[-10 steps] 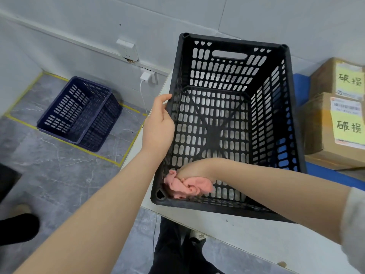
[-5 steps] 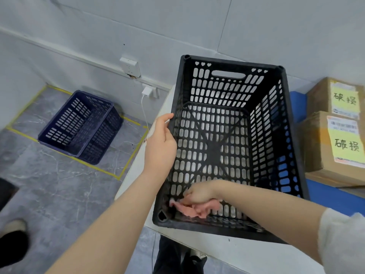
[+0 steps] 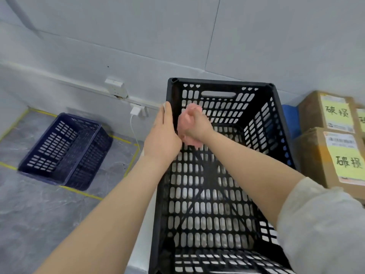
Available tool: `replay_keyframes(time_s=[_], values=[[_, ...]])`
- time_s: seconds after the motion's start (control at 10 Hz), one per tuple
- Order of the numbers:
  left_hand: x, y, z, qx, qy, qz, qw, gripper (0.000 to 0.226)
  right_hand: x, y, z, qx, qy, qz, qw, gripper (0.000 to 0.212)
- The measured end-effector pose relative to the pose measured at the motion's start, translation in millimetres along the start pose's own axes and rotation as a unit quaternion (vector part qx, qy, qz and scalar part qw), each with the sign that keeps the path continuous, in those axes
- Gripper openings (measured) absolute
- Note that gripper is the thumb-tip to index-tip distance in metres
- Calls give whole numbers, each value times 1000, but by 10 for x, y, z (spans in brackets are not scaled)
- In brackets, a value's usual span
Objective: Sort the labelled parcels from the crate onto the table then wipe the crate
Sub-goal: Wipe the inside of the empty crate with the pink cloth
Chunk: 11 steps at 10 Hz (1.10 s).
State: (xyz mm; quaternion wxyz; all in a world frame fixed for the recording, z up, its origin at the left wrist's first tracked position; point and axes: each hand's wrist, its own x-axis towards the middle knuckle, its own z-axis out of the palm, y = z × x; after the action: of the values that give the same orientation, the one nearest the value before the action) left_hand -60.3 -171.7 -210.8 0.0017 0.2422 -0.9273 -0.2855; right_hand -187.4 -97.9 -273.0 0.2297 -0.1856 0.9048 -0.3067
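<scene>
Cloth [image 3: 186, 120], pink and bunched, now sits high against the inside of the crate's [image 3: 221, 82] left wall, near the far corner. A second ago it was low in the crate's near left corner. The right hand [image 3: 198, 127] has gone up with it: its fingers are curled tight round the cloth and press it to the wall. The left hand [image 3: 162, 135] has slid along the same wall towards the far end and clasps its rim from outside, just beside the right hand. Its fingertips are lost in blur, so how far they wrap over I cannot tell. The crate itself stays on the table [image 3: 136, 260], at the table's left edge, nothing in it but hand and cloth. It fills more of the view than before.

Counted: two hands, one cloth, two crates. The black one is on the table, and a blue crate [image 3: 65, 151] lies on the floor well left of it, inside yellow tape lines. Right of the black crate stand two brown parcels in a stack, upper parcel [image 3: 314, 109] and lower parcel [image 3: 314, 157], each with one yellow label. A sliver at the frame edge beside the upper parcel may be a third. One white plug [image 3: 135, 111] hangs on the wall left of the crate.
</scene>
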Motion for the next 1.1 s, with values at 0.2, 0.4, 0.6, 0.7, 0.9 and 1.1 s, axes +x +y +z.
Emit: replay_keyframes(time_s=[0.2,0.4,0.6,0.7,0.9,1.1], values=[[43,-61,80,-17,25,-33,999,90,325,111,379,-25,62,-66,996,48],[36,-82,96,-46,42,-11,998,86,331,209,623,-96,0,-23,995,85],[27,-65,93,-40,50,-16,998,84,237,278,793,-171,-98,-29,980,92],[43,-59,73,-35,49,-16,998,85,335,191,647,-156,-120,-8,980,91],[47,-68,84,-37,54,-18,998,85,397,130,481,-218,-180,-4,959,76],[33,-39,67,-39,47,-24,998,84,114,342,484,-228,-178,-85,954,48]])
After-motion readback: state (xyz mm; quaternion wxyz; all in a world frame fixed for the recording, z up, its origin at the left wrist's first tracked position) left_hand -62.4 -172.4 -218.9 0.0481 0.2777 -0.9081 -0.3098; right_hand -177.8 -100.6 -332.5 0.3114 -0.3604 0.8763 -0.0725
